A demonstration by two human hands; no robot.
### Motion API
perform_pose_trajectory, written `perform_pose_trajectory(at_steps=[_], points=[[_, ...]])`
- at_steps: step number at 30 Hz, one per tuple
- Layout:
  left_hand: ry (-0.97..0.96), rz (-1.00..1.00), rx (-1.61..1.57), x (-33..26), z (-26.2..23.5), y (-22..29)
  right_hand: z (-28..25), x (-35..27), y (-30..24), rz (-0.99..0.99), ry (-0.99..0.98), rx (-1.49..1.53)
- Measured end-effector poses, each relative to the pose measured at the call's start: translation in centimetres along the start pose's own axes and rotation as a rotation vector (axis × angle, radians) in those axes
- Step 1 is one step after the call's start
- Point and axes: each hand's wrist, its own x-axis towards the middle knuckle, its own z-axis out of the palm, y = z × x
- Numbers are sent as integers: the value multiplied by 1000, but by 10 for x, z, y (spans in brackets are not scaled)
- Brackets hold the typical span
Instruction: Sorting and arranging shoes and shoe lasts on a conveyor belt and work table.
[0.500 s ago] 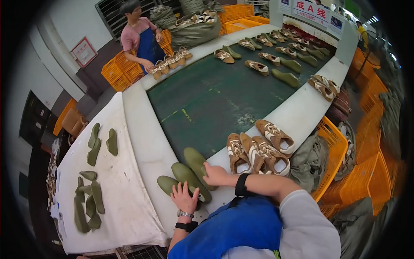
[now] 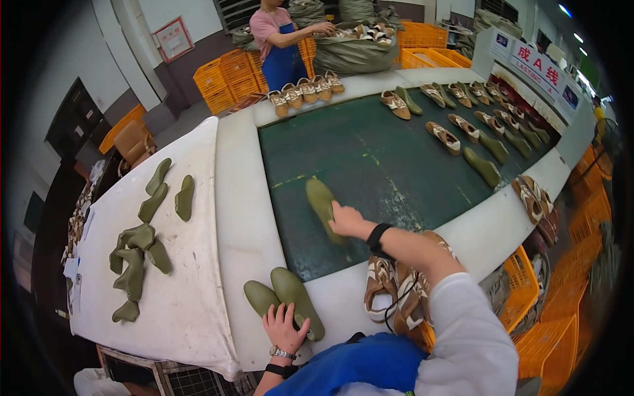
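My right hand grips the near end of a green shoe last over the near part of the dark green conveyor belt. With fingers spread, my left hand lies on two more lasts, a left one and a longer one, side by side on the white ledge. Beneath my right forearm stand several brown and white sneakers, partly hidden by the arm.
Loose lasts lie on a cloth-covered table at left. Sneakers and lasts in rows occupy the belt's far right. Across the belt, a person in a blue apron reaches into a sack. Orange crates stand at right.
My right hand has moved forward with one last, from the ledge over the belt. My left hand stays on the other two. The co-worker's hand went from the sneakers to the sack.
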Motion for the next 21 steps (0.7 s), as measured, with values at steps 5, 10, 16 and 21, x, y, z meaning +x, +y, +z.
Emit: perform_pose_trajectory(at_steps=[5, 10, 16, 21], points=[[10, -1, -1, 0, 2, 0, 59, 10, 17, 92, -145, -160], [33, 31, -14, 2, 8, -3, -11, 18, 27, 304, -515, 195], [52, 79, -46, -6, 9, -20, -105, -77, 1, -107, -636, 22], [-18, 172, -91, -2, 4, -33, -34, -224, -22, -327, -640, -270]])
